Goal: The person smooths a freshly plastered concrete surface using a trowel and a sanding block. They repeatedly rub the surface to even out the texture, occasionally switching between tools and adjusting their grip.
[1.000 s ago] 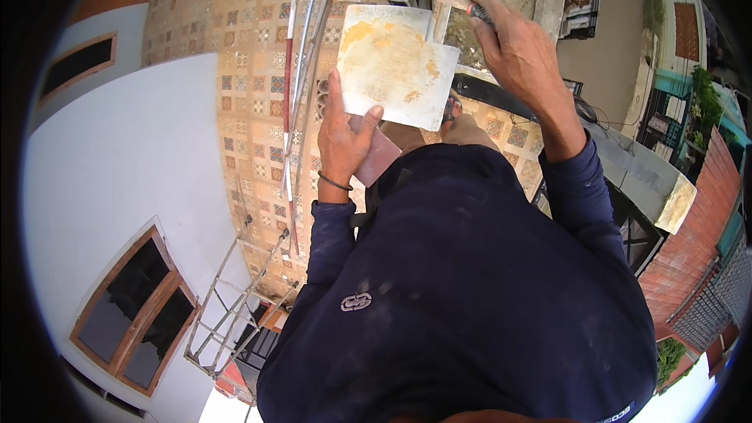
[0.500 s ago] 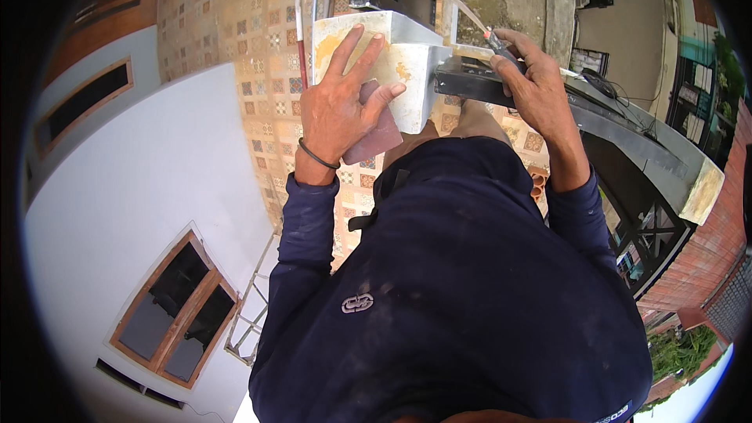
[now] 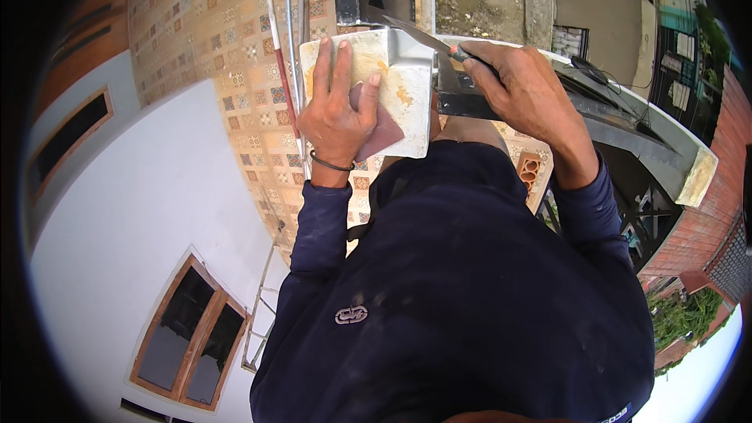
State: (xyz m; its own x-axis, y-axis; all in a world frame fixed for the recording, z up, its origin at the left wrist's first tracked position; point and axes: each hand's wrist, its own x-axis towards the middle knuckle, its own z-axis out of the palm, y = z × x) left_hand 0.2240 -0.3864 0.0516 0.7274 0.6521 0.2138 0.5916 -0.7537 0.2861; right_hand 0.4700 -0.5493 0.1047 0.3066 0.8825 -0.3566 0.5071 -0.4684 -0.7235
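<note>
Half a second earlier, the scraper (image 3: pixel 432 41) had pointed up and away, its blade beyond the white block (image 3: pixel 409 113); by this moment its blade lay across the view of the notch in the block's far right corner. Whether metal met block, I could not tell. A second earlier the blade had shown its broad face; now it appeared as a narrow, slanting sliver. The left hand (image 3: pixel 337 117), which had been at the block's near left edge a second before, lay further over its top face, much as it had half a second earlier.

That hand was partly spread, two fingers stretched forward and the thumb apart from them, with a reddish-brown sheet (image 3: pixel 384 135) held beneath thumb and palm, against the block; its other fingers were hard to make out. The right hand (image 3: pixel 523 90) was closed around the scraper's dark handle, blade pointing left.

The block sat in front of the person, its pale top marked with yellowish patches, beside a dark metal frame (image 3: pixel 466 106). Past the left hand, a red-and-white pole (image 3: pixel 282 82) lay over the patterned tile floor (image 3: pixel 227 55).
</note>
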